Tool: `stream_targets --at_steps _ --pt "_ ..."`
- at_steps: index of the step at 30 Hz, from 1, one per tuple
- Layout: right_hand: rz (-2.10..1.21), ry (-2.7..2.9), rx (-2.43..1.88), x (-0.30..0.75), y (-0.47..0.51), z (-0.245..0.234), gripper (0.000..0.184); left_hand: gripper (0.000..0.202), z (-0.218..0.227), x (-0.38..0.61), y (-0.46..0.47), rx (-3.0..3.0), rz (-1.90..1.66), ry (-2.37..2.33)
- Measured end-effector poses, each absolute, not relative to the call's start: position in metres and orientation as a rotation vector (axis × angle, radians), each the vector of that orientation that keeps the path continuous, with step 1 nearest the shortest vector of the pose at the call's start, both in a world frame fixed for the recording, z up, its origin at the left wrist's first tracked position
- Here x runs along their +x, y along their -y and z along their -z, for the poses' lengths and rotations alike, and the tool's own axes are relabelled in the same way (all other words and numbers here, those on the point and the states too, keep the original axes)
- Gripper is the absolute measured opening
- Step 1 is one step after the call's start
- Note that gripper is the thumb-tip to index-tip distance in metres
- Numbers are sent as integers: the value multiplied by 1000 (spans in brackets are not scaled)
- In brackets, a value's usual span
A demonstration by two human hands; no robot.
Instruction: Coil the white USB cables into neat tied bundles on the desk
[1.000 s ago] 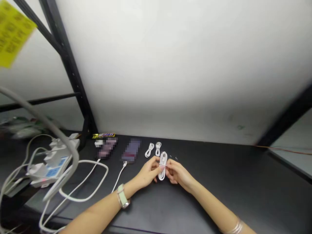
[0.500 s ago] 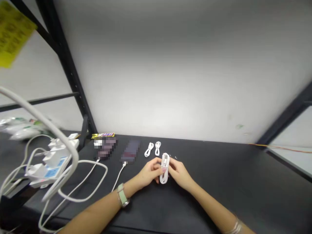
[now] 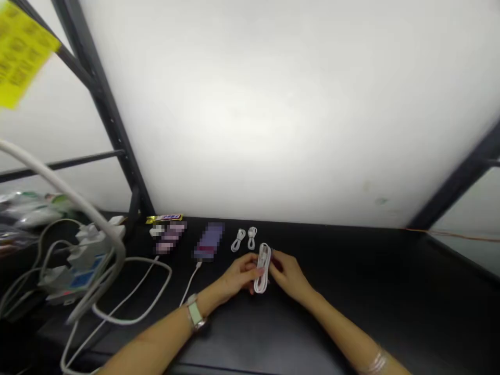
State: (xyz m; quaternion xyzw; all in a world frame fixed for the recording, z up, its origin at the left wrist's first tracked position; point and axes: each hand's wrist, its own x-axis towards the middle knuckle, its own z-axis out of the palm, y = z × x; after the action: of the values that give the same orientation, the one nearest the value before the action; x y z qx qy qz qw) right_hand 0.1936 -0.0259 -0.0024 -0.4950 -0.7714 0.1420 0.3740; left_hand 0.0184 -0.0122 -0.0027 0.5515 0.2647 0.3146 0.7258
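Held upright a little above the black tabletop (image 3: 258, 344) is a coiled white charging cable (image 3: 261, 281), wound into a long oval bundle. My left hand (image 3: 236, 275) is closed on its left side, thumb across the front and fingers behind. From the right, my right hand (image 3: 292, 275) pinches the upper edge of the same bundle; its fingertips are partly hidden behind it. Just beyond my hands lie two smaller coiled white cables, a left one (image 3: 238, 241) and a right one (image 3: 252, 239), side by side.
A blurred-out phone-like device (image 3: 210, 240) and another device (image 3: 171, 238) lie left, with white cords attached. A white power strip (image 3: 88, 255) with plugs stands farther left. Thick white cord (image 3: 105, 224) loops in the foreground. A yellow wrapper (image 3: 164, 218) lies by the back wall.
The cable bundle has tilted slightly, its lower end shifting left. Both hands keep hold of it. The picture's brightness has changed, with the wall now lighter.
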Motion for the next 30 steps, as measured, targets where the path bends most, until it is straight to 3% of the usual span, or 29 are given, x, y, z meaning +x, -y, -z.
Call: stream_targets --at_steps 17,24,27,30 --pt "3 1772 -1905 230 -2 14 19 48 7 21 6 1251 -803 -764" --pt "64 1793 -1937 227 -5 11 21 48 9 21 7 1299 -806 -756" --pt "-83 1723 -1694 223 -1 9 25 48 10 21 6 1308 -816 -750" --pt "-590 1641 -1360 209 5 9 30 50 11 21 5 1312 -813 -744"
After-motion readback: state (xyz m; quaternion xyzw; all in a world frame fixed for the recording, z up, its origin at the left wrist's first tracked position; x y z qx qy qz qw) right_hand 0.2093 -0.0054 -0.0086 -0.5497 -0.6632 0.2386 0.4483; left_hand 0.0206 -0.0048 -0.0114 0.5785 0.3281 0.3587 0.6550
